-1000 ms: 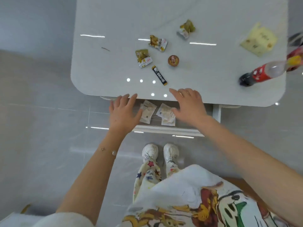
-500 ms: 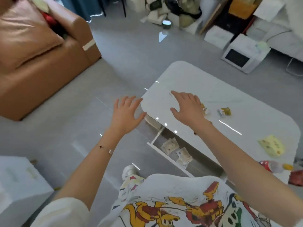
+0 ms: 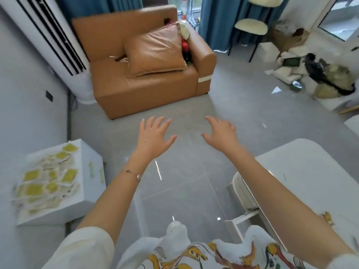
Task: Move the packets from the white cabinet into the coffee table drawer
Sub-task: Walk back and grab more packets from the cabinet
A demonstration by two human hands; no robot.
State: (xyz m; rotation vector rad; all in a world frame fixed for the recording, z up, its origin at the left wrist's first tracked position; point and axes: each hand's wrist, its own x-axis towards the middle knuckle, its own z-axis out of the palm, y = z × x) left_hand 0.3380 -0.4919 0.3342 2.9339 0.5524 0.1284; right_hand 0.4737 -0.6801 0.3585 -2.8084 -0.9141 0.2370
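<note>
A low white cabinet [image 3: 91, 183] stands at the left, its top covered with several yellow and white packets [image 3: 46, 181]. The white coffee table [image 3: 303, 171] is at the right, and only the edge of its open drawer [image 3: 240, 218] shows under my right forearm. My left hand [image 3: 153, 136] and my right hand [image 3: 221, 134] hover side by side over the grey floor in the middle, fingers spread, holding nothing. Both are well apart from the cabinet and the table.
A brown sofa [image 3: 147, 78] with a cushion stands ahead, an upright air conditioner [image 3: 58, 45] at its left. Stools [image 3: 250, 28] and a pile of bags and boxes [image 3: 310, 72] lie far right. Grey tiled floor spreads between cabinet and table.
The view has swung left, away from the coffee table and its drawer, toward the sofa and the white cabinet. Both hands have left the drawer and stay spread and empty.
</note>
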